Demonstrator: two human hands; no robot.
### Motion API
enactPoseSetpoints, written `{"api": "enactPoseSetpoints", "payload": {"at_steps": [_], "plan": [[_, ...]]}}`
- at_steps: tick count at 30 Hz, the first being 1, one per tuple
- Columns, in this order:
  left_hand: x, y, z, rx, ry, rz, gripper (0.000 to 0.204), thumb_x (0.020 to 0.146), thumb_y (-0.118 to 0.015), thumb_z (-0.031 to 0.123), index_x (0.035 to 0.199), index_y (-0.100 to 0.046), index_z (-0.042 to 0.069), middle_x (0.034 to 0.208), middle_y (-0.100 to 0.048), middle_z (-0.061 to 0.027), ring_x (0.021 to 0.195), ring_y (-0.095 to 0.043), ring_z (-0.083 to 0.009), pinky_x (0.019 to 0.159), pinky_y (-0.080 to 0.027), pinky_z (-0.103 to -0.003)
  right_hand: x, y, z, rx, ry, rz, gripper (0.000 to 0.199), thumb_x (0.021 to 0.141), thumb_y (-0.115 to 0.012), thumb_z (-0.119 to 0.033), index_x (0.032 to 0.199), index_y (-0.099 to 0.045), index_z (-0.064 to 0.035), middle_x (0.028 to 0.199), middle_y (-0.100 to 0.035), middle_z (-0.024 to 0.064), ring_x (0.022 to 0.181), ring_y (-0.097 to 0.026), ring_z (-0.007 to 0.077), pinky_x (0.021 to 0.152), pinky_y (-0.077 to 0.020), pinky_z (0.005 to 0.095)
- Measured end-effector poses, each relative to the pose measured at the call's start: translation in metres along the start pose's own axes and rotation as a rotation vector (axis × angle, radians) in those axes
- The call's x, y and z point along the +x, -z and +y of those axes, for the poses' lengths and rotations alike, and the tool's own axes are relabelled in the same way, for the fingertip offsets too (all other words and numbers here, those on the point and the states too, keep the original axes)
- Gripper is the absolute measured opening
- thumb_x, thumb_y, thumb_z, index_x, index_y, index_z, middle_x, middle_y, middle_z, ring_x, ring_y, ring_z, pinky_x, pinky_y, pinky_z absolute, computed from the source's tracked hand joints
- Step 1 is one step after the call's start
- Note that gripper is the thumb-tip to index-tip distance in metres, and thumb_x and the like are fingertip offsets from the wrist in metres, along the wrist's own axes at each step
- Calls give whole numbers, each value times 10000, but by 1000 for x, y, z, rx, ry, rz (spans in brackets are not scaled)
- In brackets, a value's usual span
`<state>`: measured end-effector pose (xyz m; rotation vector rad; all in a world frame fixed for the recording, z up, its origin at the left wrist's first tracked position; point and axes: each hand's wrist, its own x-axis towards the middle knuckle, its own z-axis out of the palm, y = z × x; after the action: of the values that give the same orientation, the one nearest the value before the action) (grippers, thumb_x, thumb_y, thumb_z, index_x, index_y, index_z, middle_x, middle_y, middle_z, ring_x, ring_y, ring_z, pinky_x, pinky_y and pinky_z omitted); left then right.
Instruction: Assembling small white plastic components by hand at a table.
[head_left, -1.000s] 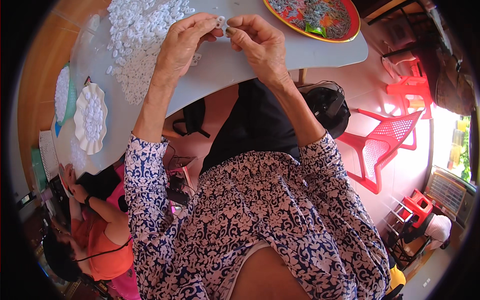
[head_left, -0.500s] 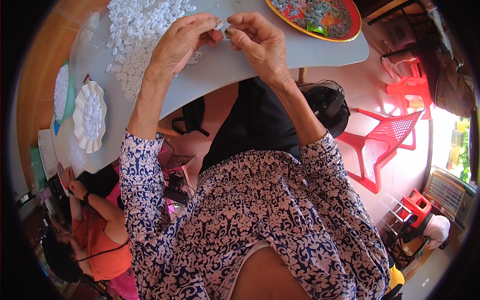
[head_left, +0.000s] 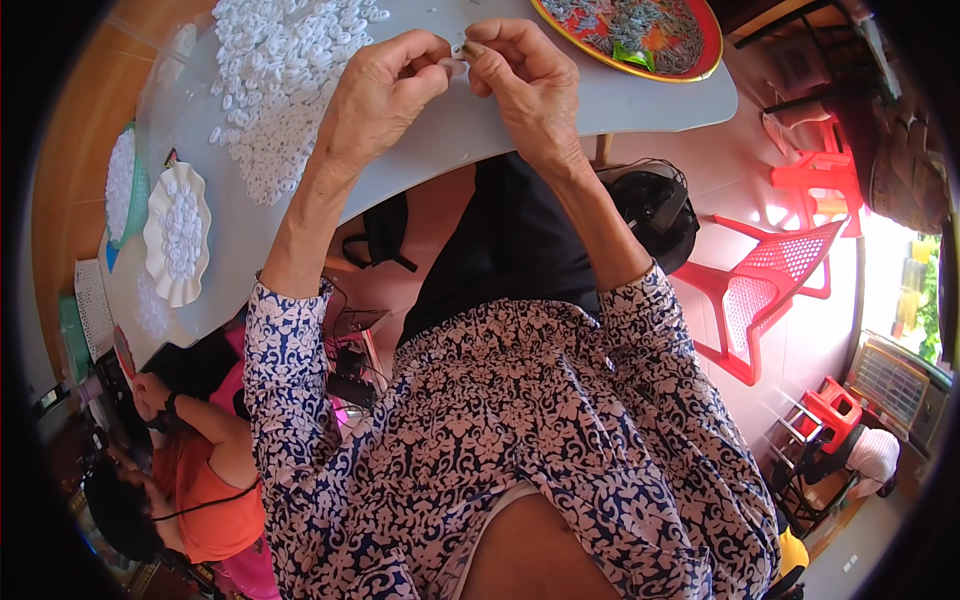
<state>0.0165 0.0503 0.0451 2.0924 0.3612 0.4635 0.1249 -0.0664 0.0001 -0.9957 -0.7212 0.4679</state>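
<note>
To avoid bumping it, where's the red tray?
Head view, upper right: the red tray sits on the grey table, right of the right hand.

Left hand (head_left: 390, 95) and right hand (head_left: 530, 88) pinching small white pieces (head_left: 457, 50), white heap (head_left: 285, 60), grey table (head_left: 650, 108), red tray (head_left: 712, 35)

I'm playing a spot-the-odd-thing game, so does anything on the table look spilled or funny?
Maybe: many small white pieces lie loose on the gray table, while others sit in a wavy white dish. That looks a bit like a spill, but I can't tell if it is one. I see nothing broken.
</note>
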Motion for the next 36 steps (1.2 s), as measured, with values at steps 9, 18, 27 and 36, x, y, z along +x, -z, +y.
{"api": "enactPoseSetpoints", "payload": {"at_steps": [9, 18, 27, 36], "plan": [[1, -1, -21, -387, 2, 106, 204, 873, -619, 180, 1009, -636, 29, 785, -632, -13, 785, -603, -90, 694, -473, -232, -1, -5, -5, -38, -53, -45, 164, 869, -610, -51, 1018, -585, 14, 808, -633, 35, 684, -585, 81, 632, -495, 214], [11, 3, -26, -580, 27, 86, 185, 895, -586, 140, 1034, -615, 21, 891, -608, -13, 822, -568, -98, 757, -458, -248, -1, -5, -3, -91, -41, -39, 206, 856, -609, -41, 1046, -560, 20, 809, -637, 52, 700, -593, 88, 648, -498, 217], [11, 3, -18, -284, -65, 78, 165, 901, -581, 158, 995, -621, 27, 862, -586, 8, 798, -542, -89, 754, -445, -226, -1, -5, -3, -118, -28, -35, 215, 845, -602, -20, 1049, -554, 28, 810, -638, 55, 690, -595, 88, 643, -501, 215], [12, 7, -14, -129, -88, 39, 221, 928, -536, 217, 1002, -616, 25, 846, -595, 10, 780, -534, -87, 751, -448, -230, -2, -6, -4, -104, -19, -49, 212, 847, -602, -19, 1049, -556, 26, 819, -642, 57, 690, -593, 85, 646, -500, 213]]}}
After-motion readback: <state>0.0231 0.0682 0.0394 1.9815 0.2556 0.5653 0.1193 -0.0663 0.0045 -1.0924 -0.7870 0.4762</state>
